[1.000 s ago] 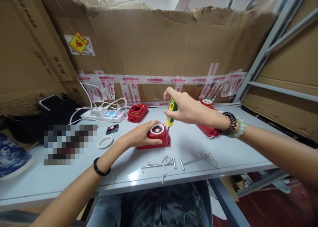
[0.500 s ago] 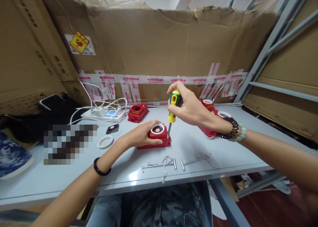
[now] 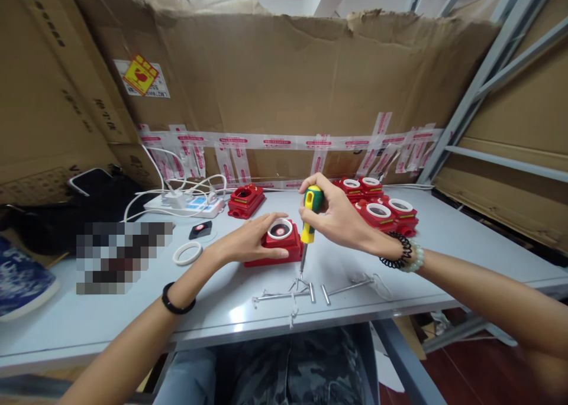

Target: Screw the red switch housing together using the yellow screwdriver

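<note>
The red plastic housing (image 3: 278, 246) is a squat, glossy block with a white ring around a dark round recess on top; it sits flat on the counter (image 3: 133, 310), centre front. The left hand (image 3: 248, 242) lies over its left side, fingers curved loosely against the body, grip partly closed on it. The right hand (image 3: 339, 216) has its grip closed around the green-and-yellow screwdriver (image 3: 308, 222), held nearly upright, its thin steel tip down among the long silver screws (image 3: 306, 290) just in front of the housing. The counter is smooth, pale grey laminate. Taped corrugated cardboard (image 3: 284, 80) walls the rear; more red housings (image 3: 381, 207) cluster at the right.
</note>
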### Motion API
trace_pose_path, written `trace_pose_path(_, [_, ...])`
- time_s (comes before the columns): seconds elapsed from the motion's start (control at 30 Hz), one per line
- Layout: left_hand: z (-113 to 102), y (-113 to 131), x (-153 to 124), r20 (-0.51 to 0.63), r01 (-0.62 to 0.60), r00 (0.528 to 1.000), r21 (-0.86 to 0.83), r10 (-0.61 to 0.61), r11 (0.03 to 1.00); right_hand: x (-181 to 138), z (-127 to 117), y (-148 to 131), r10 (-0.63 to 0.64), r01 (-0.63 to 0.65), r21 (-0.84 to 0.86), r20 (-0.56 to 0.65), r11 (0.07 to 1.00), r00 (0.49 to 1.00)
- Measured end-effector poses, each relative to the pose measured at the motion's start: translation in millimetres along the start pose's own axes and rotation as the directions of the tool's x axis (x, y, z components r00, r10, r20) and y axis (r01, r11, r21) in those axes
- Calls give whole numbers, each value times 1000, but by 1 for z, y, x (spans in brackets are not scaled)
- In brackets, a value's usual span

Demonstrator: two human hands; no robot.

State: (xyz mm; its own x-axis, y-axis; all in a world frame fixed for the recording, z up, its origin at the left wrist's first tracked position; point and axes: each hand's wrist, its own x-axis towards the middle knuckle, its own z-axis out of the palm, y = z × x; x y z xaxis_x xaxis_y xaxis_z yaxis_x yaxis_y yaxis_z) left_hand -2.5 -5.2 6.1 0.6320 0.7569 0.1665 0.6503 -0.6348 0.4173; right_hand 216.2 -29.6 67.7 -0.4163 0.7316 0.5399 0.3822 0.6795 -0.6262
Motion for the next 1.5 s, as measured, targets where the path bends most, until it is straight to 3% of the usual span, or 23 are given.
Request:
trace_pose_path(0.07, [-4, 7, -4, -91, -8, 996, 58, 14, 998, -2, 0, 2, 6, -6, 3, -6, 1000, 1000])
trace_pose_path(0.17, [-5, 25, -8, -177, -108, 974, 188, 142, 976, -3, -1, 3, -6, 7, 14, -39, 1000, 999])
trace_pose_path(0.3, [7, 44, -8, -76, -246, 957, 288, 278, 925, -3, -1, 2, -22, 24, 30, -66, 999, 998])
trace_pose_path(0.53, [23, 46, -7, 14, -298, 952, 272, 306, 915, 0, -5, 0, -30, 32, 15, -96, 999, 995])
trace_pose_path(0.7, [20, 46, -7, 31, -317, 947, 259, 320, 912, 4, -16, -3, -61, 65, 14, -176, 998, 982])
trace_pose_path(0.87, [-3, 30, -9, -132, -158, 974, 185, 183, 970, 7, -23, -6, -77, 78, -3, -212, 997, 974])
trace_pose_path(1.03, [-13, 1, -9, 45, -125, 991, -54, 127, 991, 11, -23, -7, -91, 92, -8, -226, 996, 970])
trace_pose_path(1.1, [-11, -3, -6, 38, -81, 996, -18, 81, 997, 13, -23, -6, -93, 93, -13, -228, 996, 969])
trace_pose_path(1.17, [-7, -4, 0, -28, 27, 999, 129, -24, 991, 14, -21, -5, -97, 96, -16, -226, 995, 969])
trace_pose_path(1.3, [-4, -2, 12, -249, 326, 936, 354, -248, 876, 16, -13, -1, -114, 115, -10, -224, 993, 968])
trace_pose_path(1.37, [-7, -3, 13, -295, 393, 905, 296, -307, 871, 19, -6, 1, -131, 131, -15, -234, 991, 963])
trace_pose_path(1.5, [-11, -10, 8, -289, 396, 894, 149, -343, 906, 26, 10, 3, -156, 165, 21, -231, 986, 960])
